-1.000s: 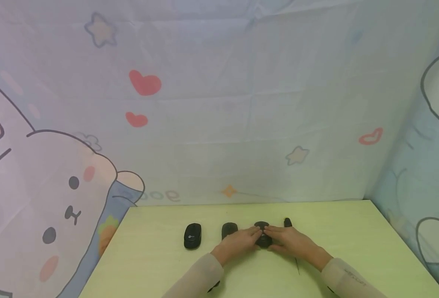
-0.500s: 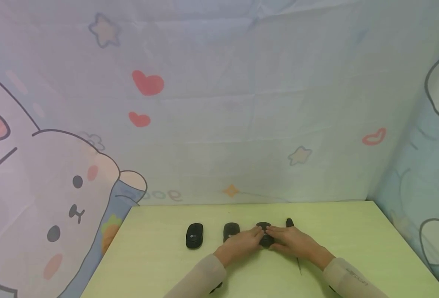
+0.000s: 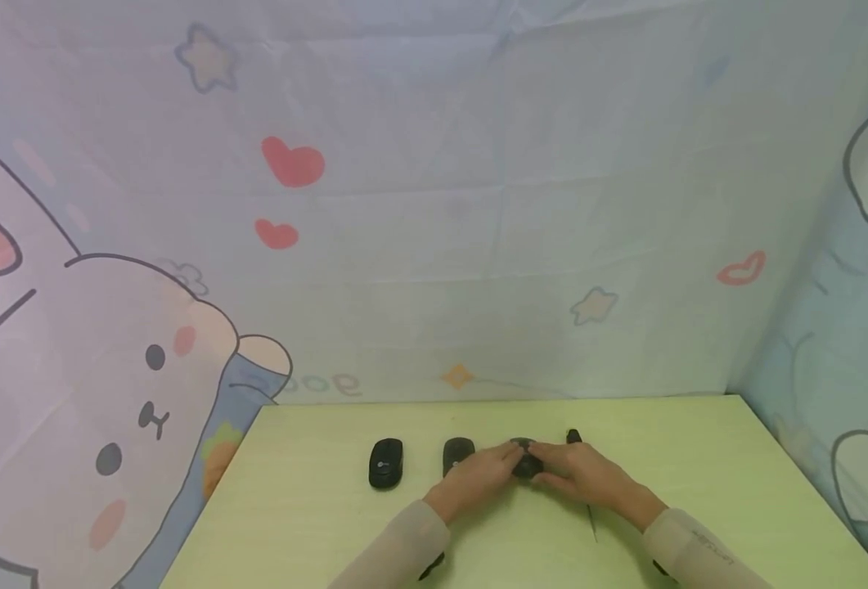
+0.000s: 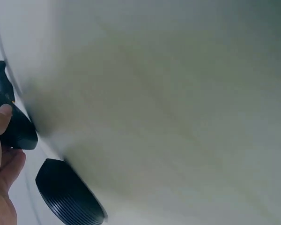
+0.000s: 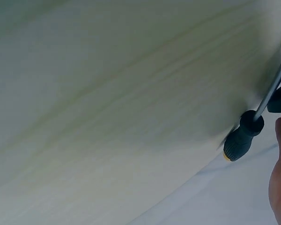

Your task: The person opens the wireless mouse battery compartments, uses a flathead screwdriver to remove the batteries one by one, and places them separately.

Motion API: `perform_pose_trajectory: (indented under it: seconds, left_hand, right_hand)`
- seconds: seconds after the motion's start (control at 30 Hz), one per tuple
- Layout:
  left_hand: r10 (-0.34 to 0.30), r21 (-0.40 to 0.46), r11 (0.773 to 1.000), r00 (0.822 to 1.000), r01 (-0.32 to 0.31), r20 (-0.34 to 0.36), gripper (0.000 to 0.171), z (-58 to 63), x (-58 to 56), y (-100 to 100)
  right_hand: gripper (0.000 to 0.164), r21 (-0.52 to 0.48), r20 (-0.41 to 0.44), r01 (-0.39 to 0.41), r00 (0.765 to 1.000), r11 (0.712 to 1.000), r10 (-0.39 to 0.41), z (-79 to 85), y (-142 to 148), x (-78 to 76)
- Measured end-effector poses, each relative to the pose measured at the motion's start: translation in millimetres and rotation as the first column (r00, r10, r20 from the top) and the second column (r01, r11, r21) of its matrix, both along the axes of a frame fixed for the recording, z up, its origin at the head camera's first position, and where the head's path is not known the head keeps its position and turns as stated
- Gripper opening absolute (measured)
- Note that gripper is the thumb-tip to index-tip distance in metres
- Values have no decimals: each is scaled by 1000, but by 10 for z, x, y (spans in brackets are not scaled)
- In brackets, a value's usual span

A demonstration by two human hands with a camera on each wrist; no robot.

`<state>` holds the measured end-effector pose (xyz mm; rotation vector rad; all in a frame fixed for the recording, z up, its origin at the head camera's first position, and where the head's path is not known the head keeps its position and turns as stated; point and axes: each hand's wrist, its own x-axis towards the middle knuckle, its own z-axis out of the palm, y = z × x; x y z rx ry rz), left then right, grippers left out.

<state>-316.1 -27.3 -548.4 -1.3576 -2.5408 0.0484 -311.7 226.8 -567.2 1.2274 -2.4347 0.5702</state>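
Observation:
A black computer mouse [image 3: 528,466] is at the right of the table's middle, with both hands on it. My left hand [image 3: 475,478] holds its left side. In the left wrist view a digit lies on the mouse [image 4: 19,133] and other fingers are below it. My right hand [image 3: 588,477] holds the right side, thumb nearer me; its wrist view catches only an edge of the mouse [image 5: 280,99]. Most of the mouse's top is hidden under the fingers. A screwdriver [image 3: 574,437] with a dark handle lies beside the right hand, its thin shaft [image 5: 274,84] passing near the mouse.
A second black mouse [image 3: 459,452] lies left of the held one, partly behind the left hand. Farther left is a third mouse [image 3: 386,464]. All are on a pale yellow-green table [image 3: 316,507]. A printed cloth [image 3: 419,245] hangs behind its far edge.
The head view has shifted slightly. Both hands stay on the same mouse, and less of its near end shows now. The other two mice and the screwdriver keep their places.

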Motion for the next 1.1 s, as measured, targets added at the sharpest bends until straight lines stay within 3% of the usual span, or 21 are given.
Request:
perform_pose_trajectory:
  seconds: [0.1,0.27,0.37,0.43,0.53,0.67,0.77,0.9,0.97,1.0,1.1]
  left_hand:
    - [7,54,998,997,-10,72,36,46,4,-7]
    - [-10,187,982,987,-21,163,29,148,24,-8]
    - [-3,258,964,967,-65,255,33,238,49,-27]
    - [-13,300,950,944,-92,330,32,296,59,-54]
    - [-72,365,924,885,-115,461,31,339,67,-92]
    - [-129,424,889,792,-174,597,29,346,82,-133]
    - [-127,431,873,747,-228,653,28,370,109,-166]
    - [-124,428,860,699,-278,704,28,407,149,-216]
    - [-129,432,850,676,-301,725,29,409,168,-234]
    - [-139,437,842,655,-317,743,30,407,178,-240]
    - [-196,464,804,570,-373,798,30,404,210,-253]
  right_hand:
    - [47,-57,128,23,992,998,-16,52,12,9]
    - [50,-147,393,119,918,982,-52,244,35,66]
    - [47,-202,446,125,895,971,-22,362,19,78]
    - [44,-232,483,132,876,964,-4,409,0,84]
    - [39,-266,534,142,845,954,23,432,-21,107]
    - [35,-272,595,158,803,949,36,485,-53,188]
    - [33,-311,649,148,755,939,96,522,-89,249]
    - [34,-370,731,163,659,915,177,551,-134,307]
    - [35,-382,756,183,626,906,192,564,-149,330]
    - [36,-384,765,193,614,903,194,569,-154,340]
    - [37,-394,783,214,588,894,204,574,-171,369]
